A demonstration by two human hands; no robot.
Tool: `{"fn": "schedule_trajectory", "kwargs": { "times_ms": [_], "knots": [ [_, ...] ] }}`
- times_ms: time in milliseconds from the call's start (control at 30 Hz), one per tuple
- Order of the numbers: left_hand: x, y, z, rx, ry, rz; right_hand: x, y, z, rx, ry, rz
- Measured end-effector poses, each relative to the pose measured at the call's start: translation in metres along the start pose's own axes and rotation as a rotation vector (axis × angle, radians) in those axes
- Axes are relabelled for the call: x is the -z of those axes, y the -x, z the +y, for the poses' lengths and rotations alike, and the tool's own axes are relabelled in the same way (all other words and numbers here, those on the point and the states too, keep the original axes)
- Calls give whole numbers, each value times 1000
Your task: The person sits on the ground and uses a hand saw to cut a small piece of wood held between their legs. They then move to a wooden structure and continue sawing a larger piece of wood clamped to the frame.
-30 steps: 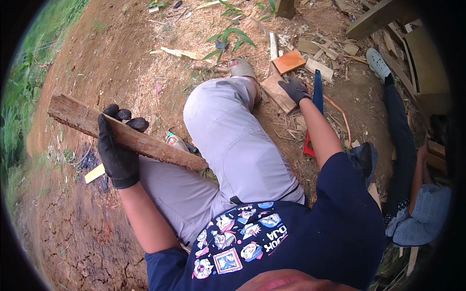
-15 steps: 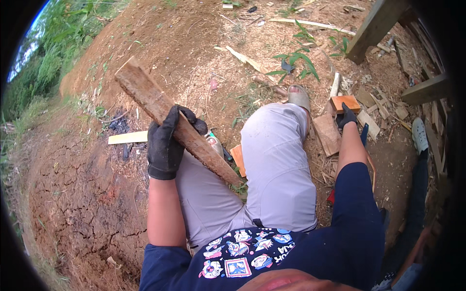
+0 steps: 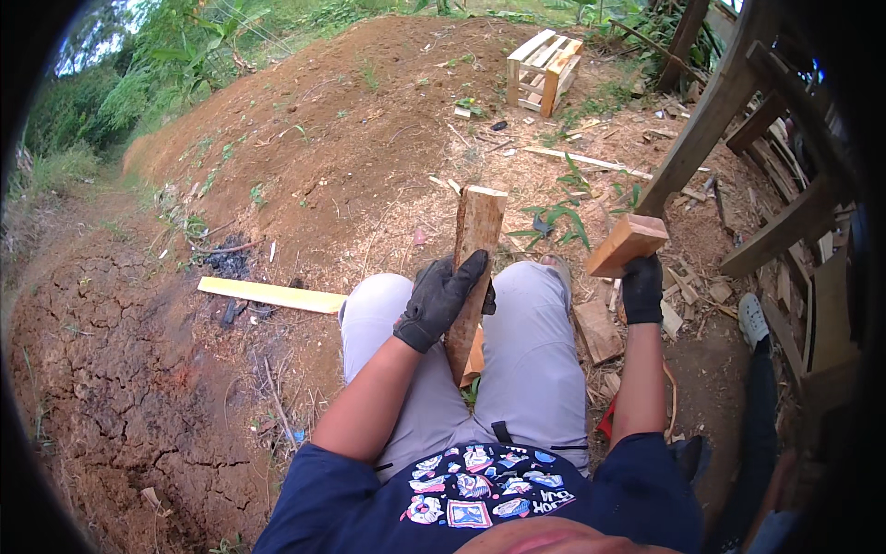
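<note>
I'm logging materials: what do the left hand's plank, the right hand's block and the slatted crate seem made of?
Plank: rough wood, apparently unfinished, mottled brown face.
Block: smooth reddish wood, perhaps planed, crisp edges.
Crate: likely bare wood, pale slats.

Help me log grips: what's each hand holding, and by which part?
Left hand grips a long rough board around its middle; right hand holds a short orange block by its lower side.

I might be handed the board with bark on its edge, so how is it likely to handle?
The bark-edged board will probably feel stiff: it shows no sag with only the gloved left hand around it. Its coarse brown surface should resist slipping, though bits of bark might flake off. Being long and flat-sided, it would likely slide or tip rather than roll.
</note>
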State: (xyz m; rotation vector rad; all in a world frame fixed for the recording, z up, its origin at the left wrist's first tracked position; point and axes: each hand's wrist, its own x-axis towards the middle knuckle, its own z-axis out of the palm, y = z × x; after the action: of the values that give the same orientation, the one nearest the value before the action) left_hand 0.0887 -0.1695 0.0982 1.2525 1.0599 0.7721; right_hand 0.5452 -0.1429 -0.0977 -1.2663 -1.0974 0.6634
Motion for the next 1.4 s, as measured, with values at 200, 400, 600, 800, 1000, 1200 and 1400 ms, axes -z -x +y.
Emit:
{"fn": "schedule_trajectory", "kwargs": {
  "times_ms": [200,400,600,800,1000,1200,1400],
  "knots": [
    [-52,16,2,-43,-200,-94,-117,-40,-219,645,425,-501],
    [-60,12,-1,-33,-215,-84,-135,-51,-274,957,604,-598],
    [-57,11,-13,-80,-143,-76,-137,-51,-271,936,583,-664],
    [-57,8,-17,-126,-112,-73,-139,-53,-254,901,579,-614],
    [-56,8,-21,-111,-49,-61,-146,-49,-263,941,686,-614],
    [-56,4,-24,-88,-82,-116,-144,-51,-258,920,628,-639],
    [-54,8,-18,-112,-89,-126,-143,-50,-258,912,551,-641]
  ]
}}
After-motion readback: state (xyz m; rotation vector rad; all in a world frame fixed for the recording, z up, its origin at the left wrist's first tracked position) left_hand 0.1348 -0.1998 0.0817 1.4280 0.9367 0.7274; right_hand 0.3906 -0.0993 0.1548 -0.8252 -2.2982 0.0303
